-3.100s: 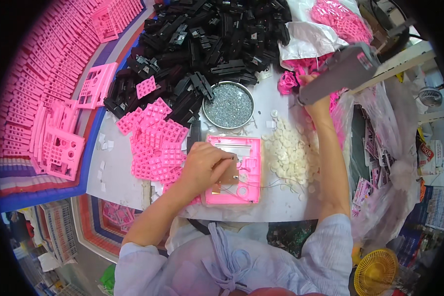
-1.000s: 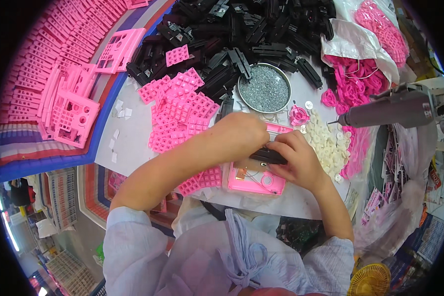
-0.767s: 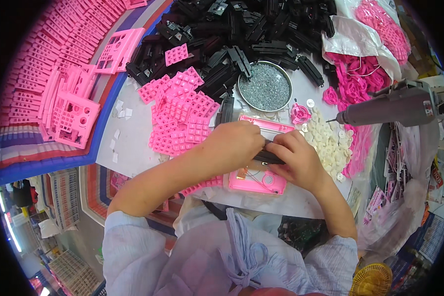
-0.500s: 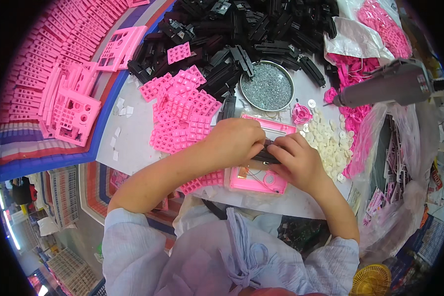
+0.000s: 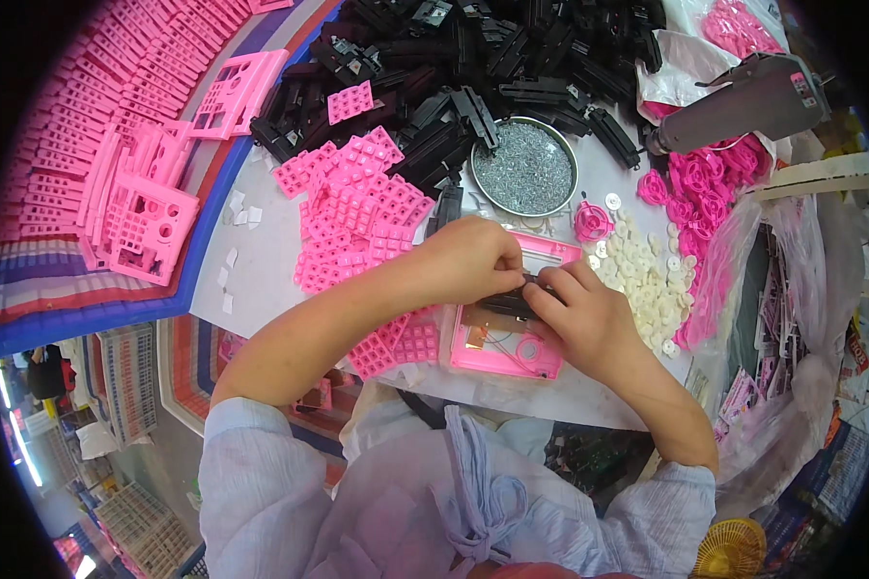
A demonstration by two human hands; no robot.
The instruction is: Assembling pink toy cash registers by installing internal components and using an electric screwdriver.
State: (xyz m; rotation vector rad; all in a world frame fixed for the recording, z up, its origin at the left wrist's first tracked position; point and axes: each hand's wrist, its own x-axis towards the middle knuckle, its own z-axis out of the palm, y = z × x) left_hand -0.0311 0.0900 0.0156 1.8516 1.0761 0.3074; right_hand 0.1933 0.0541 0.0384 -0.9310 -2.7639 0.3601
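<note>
A long black plastic part [image 5: 505, 307] lies across the middle of an open pink plastic case [image 5: 497, 362], with thin wires and a small ring-shaped opening showing in the case. My left hand [image 5: 473, 259] pinches at the far edge of the black part, its fingertips closed together. From the right, my right hand [image 5: 589, 314] curls its fingers and thumb around that part's right end. Whatever sits right between my fingertips is too small to make out. Pink keypad pieces [image 5: 362, 212] are heaped just left of my left hand.
Behind the case stands a round dish [image 5: 574, 183] of small metal screws. Black parts [image 5: 541, 58] pile up at the back. White discs [image 5: 647, 280] and pink parts [image 5: 714, 179] lie right, under a hanging grey electric screwdriver [image 5: 739, 106]. Pink casings [image 5: 145, 227] fill a blue-edged crate at left.
The hanging screwdriver has swung up and away to the back. My left hand has risen slightly, and both hands stay on the black part.
</note>
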